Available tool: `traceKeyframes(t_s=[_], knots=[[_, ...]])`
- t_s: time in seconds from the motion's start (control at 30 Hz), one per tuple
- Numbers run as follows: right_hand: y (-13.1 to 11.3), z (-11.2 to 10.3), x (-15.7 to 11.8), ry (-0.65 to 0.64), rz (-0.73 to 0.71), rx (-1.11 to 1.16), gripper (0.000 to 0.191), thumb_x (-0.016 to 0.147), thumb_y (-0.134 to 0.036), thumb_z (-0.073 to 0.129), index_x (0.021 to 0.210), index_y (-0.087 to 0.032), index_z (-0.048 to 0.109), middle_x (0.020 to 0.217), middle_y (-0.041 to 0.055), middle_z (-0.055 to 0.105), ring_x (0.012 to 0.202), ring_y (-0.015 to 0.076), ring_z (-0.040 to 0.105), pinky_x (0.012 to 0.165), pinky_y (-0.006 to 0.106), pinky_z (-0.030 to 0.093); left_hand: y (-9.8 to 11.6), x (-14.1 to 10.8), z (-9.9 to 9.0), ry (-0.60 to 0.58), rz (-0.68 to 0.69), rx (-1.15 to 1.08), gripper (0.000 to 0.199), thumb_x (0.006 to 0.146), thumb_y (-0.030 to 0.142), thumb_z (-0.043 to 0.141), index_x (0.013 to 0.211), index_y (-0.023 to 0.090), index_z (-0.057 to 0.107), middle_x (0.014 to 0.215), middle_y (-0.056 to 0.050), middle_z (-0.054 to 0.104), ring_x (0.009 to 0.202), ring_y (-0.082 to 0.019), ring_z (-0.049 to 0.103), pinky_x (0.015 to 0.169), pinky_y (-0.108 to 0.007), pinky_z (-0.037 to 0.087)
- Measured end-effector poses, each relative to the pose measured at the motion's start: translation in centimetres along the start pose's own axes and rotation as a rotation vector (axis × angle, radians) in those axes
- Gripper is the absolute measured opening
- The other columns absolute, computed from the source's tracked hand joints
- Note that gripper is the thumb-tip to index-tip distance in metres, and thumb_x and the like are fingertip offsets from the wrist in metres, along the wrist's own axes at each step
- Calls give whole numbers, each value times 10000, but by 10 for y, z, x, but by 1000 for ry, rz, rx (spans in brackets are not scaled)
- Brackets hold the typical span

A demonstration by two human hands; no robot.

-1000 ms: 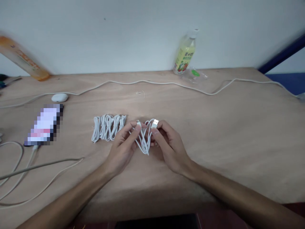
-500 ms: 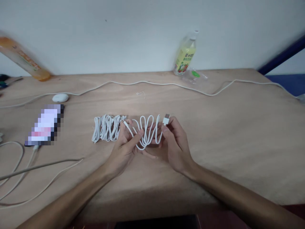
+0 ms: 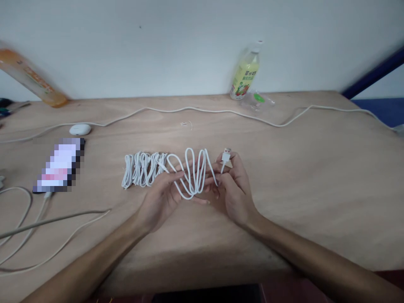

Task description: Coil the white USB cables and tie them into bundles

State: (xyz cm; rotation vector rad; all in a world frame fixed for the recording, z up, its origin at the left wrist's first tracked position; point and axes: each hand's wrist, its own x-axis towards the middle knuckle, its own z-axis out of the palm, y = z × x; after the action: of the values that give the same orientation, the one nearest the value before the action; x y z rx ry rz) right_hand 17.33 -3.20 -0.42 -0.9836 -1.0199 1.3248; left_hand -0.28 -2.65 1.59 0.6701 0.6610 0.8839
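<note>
A white USB cable (image 3: 198,176) lies in loose zigzag loops across my fingers, above the table. My left hand (image 3: 166,195) grips the looped part and its slim connector end, with the thumb on top. At the other end, my right hand (image 3: 236,189) pinches the cable just below the white USB plug (image 3: 226,155), which points up and away from me. Left of the held cable, a row of several bundled white cables (image 3: 142,169) rests on the table, its right end close to my left fingers.
On the left lie a phone (image 3: 59,165) with a cord plugged in, a white earbud case (image 3: 80,129) and loose cords (image 3: 57,221). Two bottles, orange (image 3: 34,80) and yellow (image 3: 246,75), lean against the wall. A long white cord (image 3: 189,108) crosses the wooden table (image 3: 315,181).
My right hand has shifted slightly right, and the USB plug has turned more upright. My left thumb has slid a little left, and the cable loops have spread slightly.
</note>
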Motion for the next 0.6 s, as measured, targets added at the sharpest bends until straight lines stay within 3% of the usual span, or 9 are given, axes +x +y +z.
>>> traceKeyframes(t_s=[0.13,0.27,0.4,0.6], knots=[[2,-3,3,-54,56,8,349,890,-312,659,1209,-290,519,902,-43,716,599,104,614,484,209,444,1,2,-3,-33,-8,-39,648,938,282,681,1582,224,640,1329,-157,824,1101,-365,827,775,-412,719],[3,-4,1,-110,54,-27,424,922,-308,683,1335,-269,594,859,-29,744,666,135,656,546,232,506,-1,4,1,60,16,15,637,925,311,790,1544,207,678,1290,-166,836,1051,-344,833,801,-424,724],[2,-1,-3,-140,21,-104,468,974,-308,678,1437,-246,650,884,-1,793,683,142,665,596,251,548,-2,3,8,153,57,88,783,794,198,941,1536,239,694,1242,-135,853,1092,-328,816,745,-345,714],[0,2,-5,-152,-25,-88,321,1012,-342,689,1311,-251,763,970,33,794,795,161,701,659,257,588,-4,2,8,171,86,89,830,767,148,950,1543,289,693,1334,-119,828,1166,-333,794,730,-326,710]])
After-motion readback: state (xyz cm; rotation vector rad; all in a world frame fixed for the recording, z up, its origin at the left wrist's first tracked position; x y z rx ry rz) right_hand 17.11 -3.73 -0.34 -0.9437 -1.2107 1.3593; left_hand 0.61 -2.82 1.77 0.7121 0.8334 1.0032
